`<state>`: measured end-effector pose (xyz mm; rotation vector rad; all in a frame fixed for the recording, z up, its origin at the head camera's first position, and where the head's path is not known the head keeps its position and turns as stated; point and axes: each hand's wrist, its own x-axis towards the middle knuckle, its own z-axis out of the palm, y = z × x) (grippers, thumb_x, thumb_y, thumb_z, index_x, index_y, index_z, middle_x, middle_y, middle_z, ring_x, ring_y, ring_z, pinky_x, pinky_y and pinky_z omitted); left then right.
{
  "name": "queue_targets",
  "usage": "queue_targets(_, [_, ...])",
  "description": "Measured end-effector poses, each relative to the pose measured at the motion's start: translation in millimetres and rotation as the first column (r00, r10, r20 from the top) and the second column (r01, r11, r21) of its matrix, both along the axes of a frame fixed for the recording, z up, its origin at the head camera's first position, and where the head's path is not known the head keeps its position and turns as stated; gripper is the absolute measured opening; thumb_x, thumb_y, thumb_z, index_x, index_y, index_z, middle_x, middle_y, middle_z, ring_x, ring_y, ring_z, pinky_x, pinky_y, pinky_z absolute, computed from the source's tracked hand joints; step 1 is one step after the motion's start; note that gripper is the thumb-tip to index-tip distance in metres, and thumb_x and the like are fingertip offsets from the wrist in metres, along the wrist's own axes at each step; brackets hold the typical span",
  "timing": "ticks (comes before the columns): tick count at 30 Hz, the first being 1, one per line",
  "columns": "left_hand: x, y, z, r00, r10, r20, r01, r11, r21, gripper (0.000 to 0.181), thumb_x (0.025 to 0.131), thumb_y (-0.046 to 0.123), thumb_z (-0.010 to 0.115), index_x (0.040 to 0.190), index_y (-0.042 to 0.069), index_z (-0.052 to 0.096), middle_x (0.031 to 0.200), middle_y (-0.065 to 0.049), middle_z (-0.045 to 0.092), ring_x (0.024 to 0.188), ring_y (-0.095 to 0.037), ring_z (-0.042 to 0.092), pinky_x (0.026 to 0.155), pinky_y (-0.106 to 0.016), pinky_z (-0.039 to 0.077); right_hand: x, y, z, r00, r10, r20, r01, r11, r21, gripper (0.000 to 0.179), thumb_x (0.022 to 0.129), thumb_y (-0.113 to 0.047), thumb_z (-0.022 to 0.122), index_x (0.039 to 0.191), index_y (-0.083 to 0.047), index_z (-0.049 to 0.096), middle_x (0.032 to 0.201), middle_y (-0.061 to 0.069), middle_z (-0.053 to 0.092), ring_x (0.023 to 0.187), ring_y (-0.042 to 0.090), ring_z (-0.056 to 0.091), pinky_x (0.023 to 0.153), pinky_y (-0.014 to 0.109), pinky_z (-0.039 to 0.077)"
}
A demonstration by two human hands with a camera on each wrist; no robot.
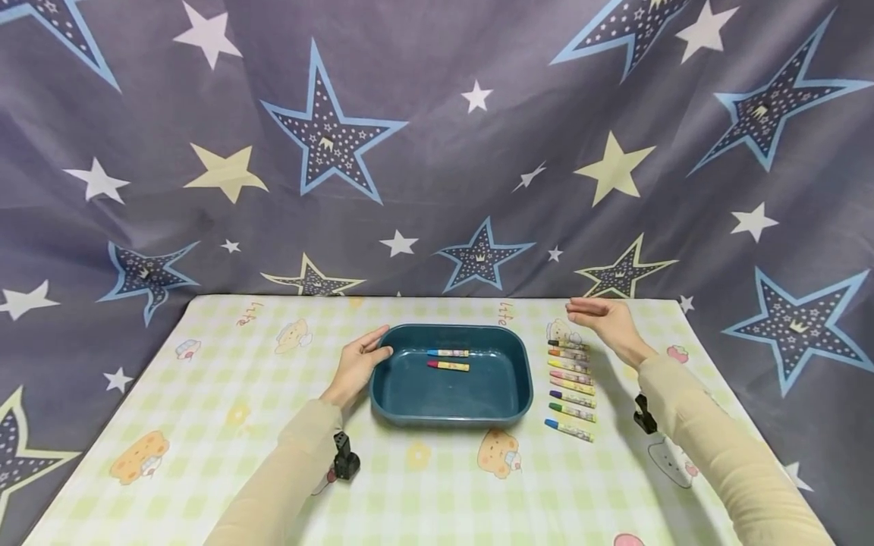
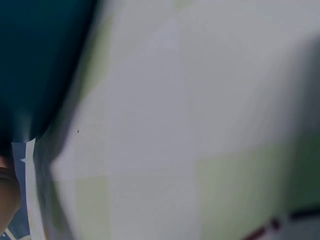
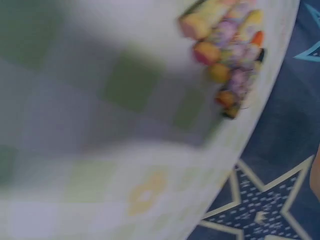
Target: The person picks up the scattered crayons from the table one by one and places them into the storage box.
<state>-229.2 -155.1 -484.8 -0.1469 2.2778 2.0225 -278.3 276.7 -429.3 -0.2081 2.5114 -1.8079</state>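
Observation:
A dark teal rectangular tray (image 1: pixel 451 398) lies on the table, a blue crayon (image 1: pixel 448 353) and a dark pink crayon (image 1: pixel 448 366) inside it. My left hand (image 1: pixel 353 368) holds the tray's left end, the thumb over the rim and the other fingers along the outer wall. To the right of the tray, several crayons lie in a column, from a black crayon (image 1: pixel 567 345) at the far end to a blue crayon (image 1: pixel 570 431) at the near end. Above the far end of that column hovers my right hand (image 1: pixel 610 326), fingers extended to the left and holding nothing.
Cartoon figures and pale green checks cover the tablecloth (image 1: pixel 225 455). A dark curtain (image 1: pixel 437 144) with stars hangs behind the table's back edge. Both sleeved forearms reach in from the front, a small black camera (image 1: pixel 344 459) at the left wrist.

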Motion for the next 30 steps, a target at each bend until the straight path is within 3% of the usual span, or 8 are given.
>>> queue_targets(4, [-0.3, -1.4, -0.1, 1.000, 0.003, 0.003, -0.003, 1.000, 0.000, 0.050, 0.087, 0.014, 0.061, 0.135, 0.014, 0.048, 0.138, -0.007, 0.046, 0.131, -0.019, 0.038, 0.105, -0.036, 0.037, -1.9, 10, -15.3, 1.000, -0.017, 0.017, 0.017, 0.999, 0.027, 0.049, 0.082, -0.014, 0.068, 0.123, 0.007, 0.053, 0.104, -0.002, 0.069, 0.084, -0.006, 0.063, 0.079, 0.013, 0.050])
queue_targets(9, [0.0, -2.9, -0.3, 1.000, 0.021, 0.003, -0.021, 1.000, 0.007, 0.050, 0.086, 0.013, 0.060, 0.134, 0.012, 0.049, 0.137, -0.008, 0.047, 0.131, -0.019, 0.039, 0.105, -0.035, 0.037, -2.1, 20, -32.0, 0.998, -0.042, 0.044, 0.041, 0.999, 0.032, 0.048, 0.081, -0.007, 0.067, 0.123, 0.011, 0.051, 0.114, 0.021, 0.061, 0.082, -0.003, 0.064, 0.076, 0.015, 0.051])
queue_targets(12, [-0.1, -2.6, 0.0, 1.000, 0.017, 0.002, -0.017, 1.000, -0.002, 0.050, 0.086, 0.014, 0.060, 0.135, 0.012, 0.048, 0.138, -0.008, 0.047, 0.131, -0.020, 0.039, 0.105, -0.036, 0.037, -1.7, 24, -39.2, 0.998, -0.047, 0.053, 0.044, 0.998, 0.049, 0.048, 0.082, -0.006, 0.066, 0.122, 0.013, 0.050, 0.115, 0.027, 0.057, 0.082, -0.001, 0.065, 0.075, 0.014, 0.051])
queue_targets(15, [-1.0, -1.8, 0.5, 1.000, 0.014, -0.005, -0.014, 1.000, -0.014, 0.050, 0.086, 0.015, 0.061, 0.135, 0.013, 0.048, 0.138, -0.007, 0.047, 0.131, -0.020, 0.038, 0.105, -0.036, 0.037, -1.3, 28, -44.8, 0.996, -0.056, 0.075, 0.054, 0.998, 0.033, 0.048, 0.082, -0.006, 0.066, 0.123, 0.013, 0.050, 0.111, 0.019, 0.063, 0.083, 0.000, 0.065, 0.076, 0.013, 0.051])
queue_targets(21, [-1.0, -1.8, -0.2, 1.000, 0.009, 0.002, -0.009, 1.000, -0.014, 0.050, 0.086, 0.014, 0.061, 0.134, 0.013, 0.049, 0.137, -0.006, 0.048, 0.131, -0.018, 0.039, 0.105, -0.035, 0.037, 0.5, 31, -55.2, 0.989, -0.059, 0.134, 0.062, 0.998, -0.016, 0.053, 0.081, -0.009, 0.068, 0.125, 0.012, 0.048, 0.089, -0.014, 0.070, 0.081, -0.003, 0.064, 0.075, 0.012, 0.051])
queue_targets(27, [-0.8, -0.3, 1.5, 1.000, 0.017, -0.012, -0.017, 1.000, -0.013, 0.050, 0.086, 0.014, 0.061, 0.134, 0.012, 0.049, 0.138, -0.008, 0.047, 0.131, -0.021, 0.039, 0.105, -0.037, 0.037, 0.6, 29, -61.0, 0.993, -0.015, 0.120, 0.017, 1.000, -0.018, 0.049, 0.081, -0.006, 0.067, 0.122, 0.014, 0.050, 0.093, -0.005, 0.071, 0.080, 0.000, 0.065, 0.075, 0.016, 0.053])
queue_targets(30, [-0.5, 0.2, 2.1, 1.000, 0.012, 0.000, -0.012, 1.000, -0.002, 0.051, 0.086, 0.014, 0.061, 0.135, 0.013, 0.048, 0.139, -0.008, 0.046, 0.132, -0.021, 0.037, 0.106, -0.036, 0.036, -1.3, 29, -62.7, 0.995, -0.004, 0.099, -0.002, 0.998, 0.058, 0.046, 0.081, -0.006, 0.067, 0.121, 0.012, 0.053, 0.100, 0.007, 0.070, 0.079, -0.002, 0.064, 0.073, 0.017, 0.053])
